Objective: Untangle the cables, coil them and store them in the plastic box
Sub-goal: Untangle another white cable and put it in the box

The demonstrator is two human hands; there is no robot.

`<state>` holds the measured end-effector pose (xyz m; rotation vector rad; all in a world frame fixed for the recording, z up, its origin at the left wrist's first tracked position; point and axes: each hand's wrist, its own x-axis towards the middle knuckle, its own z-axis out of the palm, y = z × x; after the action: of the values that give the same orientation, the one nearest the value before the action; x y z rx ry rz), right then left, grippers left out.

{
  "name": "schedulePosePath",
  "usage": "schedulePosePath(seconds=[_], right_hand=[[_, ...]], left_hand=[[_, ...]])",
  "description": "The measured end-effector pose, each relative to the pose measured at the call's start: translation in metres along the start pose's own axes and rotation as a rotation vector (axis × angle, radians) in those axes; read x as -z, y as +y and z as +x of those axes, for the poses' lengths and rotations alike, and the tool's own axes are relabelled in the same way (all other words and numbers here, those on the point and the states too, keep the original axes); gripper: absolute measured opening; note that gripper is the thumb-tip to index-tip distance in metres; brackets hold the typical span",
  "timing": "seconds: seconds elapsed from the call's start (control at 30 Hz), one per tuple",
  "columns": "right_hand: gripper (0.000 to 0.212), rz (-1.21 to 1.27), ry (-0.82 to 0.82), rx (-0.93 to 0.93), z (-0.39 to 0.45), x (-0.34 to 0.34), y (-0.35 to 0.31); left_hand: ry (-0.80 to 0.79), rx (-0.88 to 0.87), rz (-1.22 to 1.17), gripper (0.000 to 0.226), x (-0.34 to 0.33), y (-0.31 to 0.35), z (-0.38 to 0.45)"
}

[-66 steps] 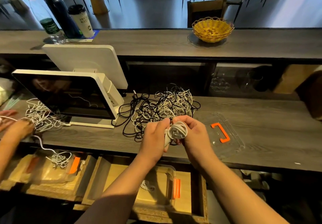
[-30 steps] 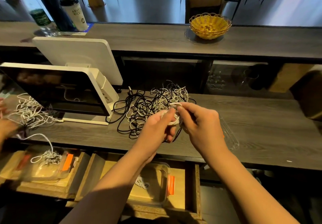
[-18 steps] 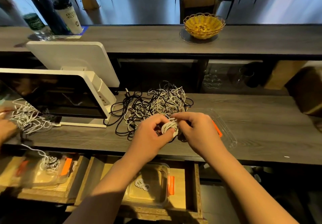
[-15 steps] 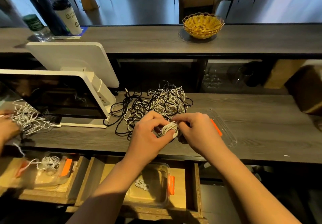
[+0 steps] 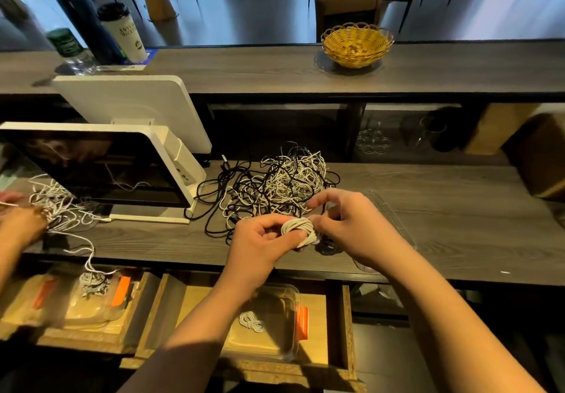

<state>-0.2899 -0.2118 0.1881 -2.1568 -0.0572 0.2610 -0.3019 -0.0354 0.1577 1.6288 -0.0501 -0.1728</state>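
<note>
Both hands still pinch the white cable coil (image 5: 298,230), left hand (image 5: 260,247) and right hand (image 5: 351,224) now slightly apart, above the counter's near edge (image 5: 183,255), beside the tangled cable pile (image 5: 281,184).

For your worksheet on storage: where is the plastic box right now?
Head view, low centre: the plastic box sits in the open wooden drawer under the counter, below both hands.

I'm looking at the staff side of a café or shop service counter: a white point-of-sale terminal (image 5: 101,166) with a second customer-facing screen (image 5: 134,108) stands on the lower table (image 5: 443,209). On the raised ledge I see a lidded takeaway cup (image 5: 123,32), a bottle (image 5: 68,50) and a yellow wicker basket (image 5: 356,44), with chairs (image 5: 345,10) and open floor beyond.
</note>
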Motion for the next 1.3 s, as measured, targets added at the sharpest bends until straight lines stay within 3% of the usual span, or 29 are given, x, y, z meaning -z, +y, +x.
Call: schedulePosePath(seconds=[0.07, 0.17, 0.33, 0.43, 0.63, 0.73, 1.07, 1.2, 1.3], right_hand=[[0.004, 0.098, 0.034, -0.004, -0.002, -0.002, 0.002], [0.010, 0.300, 0.109, 0.019, -0.007, -0.009, 0.001], [0.045, 0.462, 0.014, 0.046, -0.016, -0.013, 0.008], [0.038, 0.534, -0.038, 0.021, -0.017, -0.008, 0.012], [0.026, 0.629, -0.112, -0.020, -0.020, -0.001, 0.008], [0.025, 0.673, -0.093, -0.022, -0.022, -0.004, 0.005], [0.025, 0.652, -0.001, 0.060, -0.023, -0.015, 0.006], [0.027, 0.734, 0.034, 0.067, -0.021, -0.020, 0.011], [0.028, 0.759, 0.055, 0.071, -0.018, -0.023, 0.012]], left_hand=[[0.007, 0.030, -0.088, 0.018, 0.001, -0.001, -0.001], [0.051, 0.057, -0.202, 0.020, -0.001, 0.001, -0.002], [0.144, 0.075, -0.308, 0.027, -0.001, -0.003, 0.002], [0.085, 0.082, -0.306, 0.024, -0.002, -0.003, 0.002], [-0.026, 0.082, -0.467, 0.043, -0.002, -0.001, 0.000], [-0.011, 0.139, -0.549, 0.023, -0.003, 0.000, -0.001], [-0.053, 0.302, -0.714, 0.032, -0.004, 0.002, 0.003], [0.047, 0.378, -0.570, 0.037, -0.007, 0.003, 0.005], [0.165, 0.271, -0.274, 0.041, -0.004, -0.001, 0.006]])
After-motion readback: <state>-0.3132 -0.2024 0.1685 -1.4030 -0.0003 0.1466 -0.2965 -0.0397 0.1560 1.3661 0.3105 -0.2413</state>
